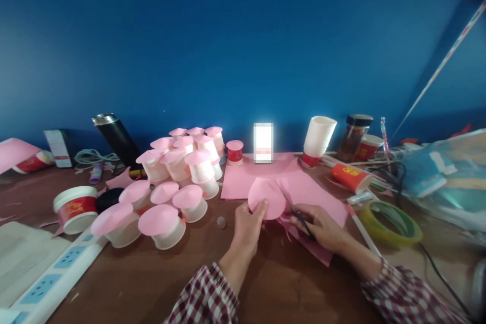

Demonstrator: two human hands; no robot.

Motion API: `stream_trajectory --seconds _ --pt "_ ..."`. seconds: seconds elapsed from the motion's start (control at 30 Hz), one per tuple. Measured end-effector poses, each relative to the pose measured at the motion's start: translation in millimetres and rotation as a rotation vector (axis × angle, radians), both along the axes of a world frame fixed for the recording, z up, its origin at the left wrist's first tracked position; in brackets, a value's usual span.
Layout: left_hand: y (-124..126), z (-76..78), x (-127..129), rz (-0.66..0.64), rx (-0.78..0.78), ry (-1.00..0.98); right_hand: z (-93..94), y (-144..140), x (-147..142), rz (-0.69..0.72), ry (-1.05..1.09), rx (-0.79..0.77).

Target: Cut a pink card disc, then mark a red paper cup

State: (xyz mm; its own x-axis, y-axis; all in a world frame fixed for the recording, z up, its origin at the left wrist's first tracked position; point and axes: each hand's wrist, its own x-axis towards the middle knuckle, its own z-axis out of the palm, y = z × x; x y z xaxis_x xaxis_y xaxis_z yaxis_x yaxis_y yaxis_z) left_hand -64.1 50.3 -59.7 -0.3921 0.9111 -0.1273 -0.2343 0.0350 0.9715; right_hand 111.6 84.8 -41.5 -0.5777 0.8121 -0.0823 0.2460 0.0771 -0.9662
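Note:
Between the thumb and fingers of my left hand (246, 228) is a round pink paper disc (266, 192), held just above the table. My right hand (322, 225) grips dark-handled scissors (304, 225). Their blades point up and away, against the disc's right edge. Whether the blades are parted is hard to tell. Underneath lie large pink paper sheets (243, 182), with a cut strip hanging below the disc. To the left stand several upturned paper cups (166, 234) topped by shallow pink paper cones (157, 218).
A power strip (53, 273), a red-banded tub (77, 210) and a black flask (117, 136) are on the left. At right are stacked white cups (319, 136), a lidded jar (353, 136), a tape roll (391, 223) and a plastic bag (451, 177). A blue wall (243, 50) rises behind.

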Motion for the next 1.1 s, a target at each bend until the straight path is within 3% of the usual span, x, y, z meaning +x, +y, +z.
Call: stream_trajectory --seconds 0.4,0.73,1.1 --pt "-1 2.7 2 -0.017 -0.036 0.025 6.5 -2 -2 -0.006 -0.007 0.0" --pt "-1 -4.4 2 -0.017 -0.034 0.024 8.6 -1 -1 -0.01 -0.063 0.078" --pt "-2 0.8 1 -0.009 -0.002 -0.021 11.5 -1 0 -0.004 -0.067 0.109"
